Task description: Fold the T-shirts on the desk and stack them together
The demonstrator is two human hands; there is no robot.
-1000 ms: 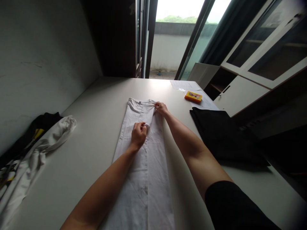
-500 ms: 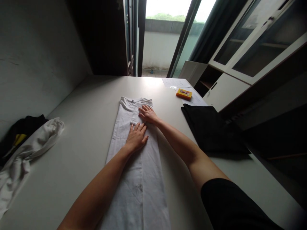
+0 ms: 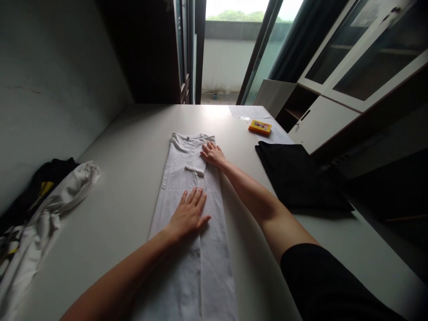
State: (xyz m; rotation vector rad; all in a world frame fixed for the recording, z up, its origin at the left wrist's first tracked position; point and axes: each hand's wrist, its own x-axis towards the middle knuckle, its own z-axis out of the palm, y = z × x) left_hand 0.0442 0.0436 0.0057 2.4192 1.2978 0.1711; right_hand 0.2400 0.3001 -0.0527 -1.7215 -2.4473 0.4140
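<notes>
Fingers (image 3: 191, 196) of the left hand (image 3: 186, 219) and right hand (image 3: 215, 156) lie extended, slightly apart, on the white garment (image 3: 213, 245), gripping nothing.

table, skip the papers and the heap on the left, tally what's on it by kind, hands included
Hands: 2 (left hand, right hand)
Folded cloths: 2 (white cloth, black cloth)
Boxes: 1 (orange-yellow box)
Total: 5

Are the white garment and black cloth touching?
Apart. The head view shows a strip of table between the white garment and the black cloth.
</notes>
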